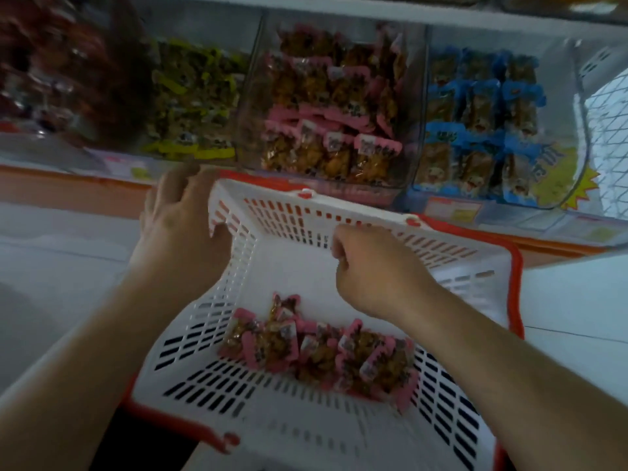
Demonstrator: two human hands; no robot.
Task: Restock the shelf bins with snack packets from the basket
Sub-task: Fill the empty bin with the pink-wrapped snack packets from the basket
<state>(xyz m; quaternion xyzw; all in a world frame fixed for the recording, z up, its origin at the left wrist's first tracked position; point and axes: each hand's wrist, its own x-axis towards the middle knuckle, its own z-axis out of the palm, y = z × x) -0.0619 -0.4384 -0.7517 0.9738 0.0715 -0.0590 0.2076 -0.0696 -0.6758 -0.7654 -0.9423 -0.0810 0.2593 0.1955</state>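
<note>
A white slotted basket (292,433) with an orange rim is tilted toward me in front of the shelf. Several pink-edged snack packets (323,348) lie heaped at its near end. My left hand (176,226) grips the basket's far left corner, with the thumb inside the wall. Inside the basket, close to the far wall, my right hand (370,270) has its fingers curled in, and no packet shows in it. Straight ahead, the clear middle bin (413,158) holds many of the same pink-edged packets (336,130).
A bin of blue-edged packets (482,124) stands to the right, one of yellow-green packets (193,100) to the left, and red-brown packets (51,69) fill the far left. An orange shelf edge (68,192) runs below the bins. A white wire rack (608,137) is at the far right.
</note>
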